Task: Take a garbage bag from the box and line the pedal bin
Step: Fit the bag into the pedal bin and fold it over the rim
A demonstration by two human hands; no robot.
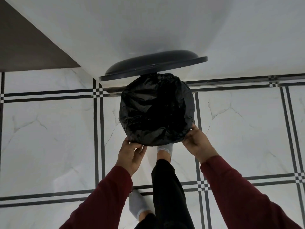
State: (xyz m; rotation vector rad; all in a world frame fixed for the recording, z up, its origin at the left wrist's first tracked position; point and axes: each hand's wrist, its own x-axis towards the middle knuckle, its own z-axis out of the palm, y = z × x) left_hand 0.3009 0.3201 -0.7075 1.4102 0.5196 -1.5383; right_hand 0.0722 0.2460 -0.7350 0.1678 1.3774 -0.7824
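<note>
Both grips were down at the near edge of the bin, so that's where it all hinged. The left hand (130, 156) had its fingers curled up against the near-left edge of the garbage bag (156, 109), thumb and fingertips looking like they pinched the black film right at the rim, though the actual contact was partly hidden under the fold. The right hand (197, 142) was on the near-right edge, fingers hooked under the overhang and thumb on top — a pinch on the plastic there too, as far as I could tell. The bag already sat in the pedal bin (115, 93), stretched over its round mouth, sagging dark in the middle. So the bag lay straight ahead of both hands, away from the person, each hand about equally near. The lid (151, 65) stood tipped up against the white wall (148, 22), and a socked foot (165, 150) sat just under the near rim — probably on the pedal, which I couldn't see. My guess was the near side still needed tugging down over the rim. No box showed on the tiled floor (49, 129).
</note>
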